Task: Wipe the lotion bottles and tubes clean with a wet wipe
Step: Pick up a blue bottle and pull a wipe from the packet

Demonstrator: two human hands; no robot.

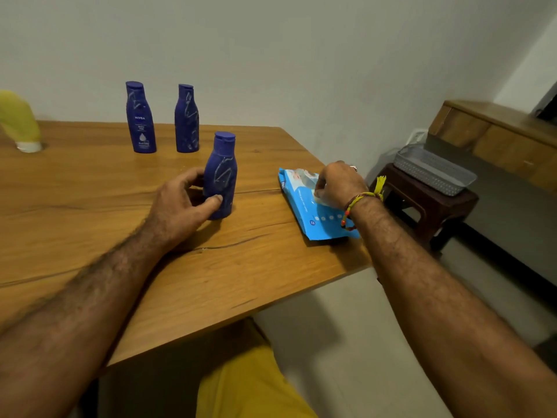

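Three dark blue lotion bottles stand upright on the wooden table [90, 182]. The nearest bottle [221, 173], streaked with white marks, is gripped low down by my left hand [180, 206], thumb in front and fingers behind. Two more bottles [140, 117] [187, 119] stand farther back near the wall. A yellow tube [19, 122] stands cap-down at the far left. A blue pack of wet wipes [304, 206] lies flat near the table's right edge. My right hand [339, 184] rests on the pack, its fingertips pinching at the white opening flap.
Past the table's right edge stands a dark brown stool [428, 203] with a grey perforated tray [434, 170] on it. A wooden cabinet [494, 140] runs along the right wall. My yellow-clad leg [250, 384] shows below the table's front edge.
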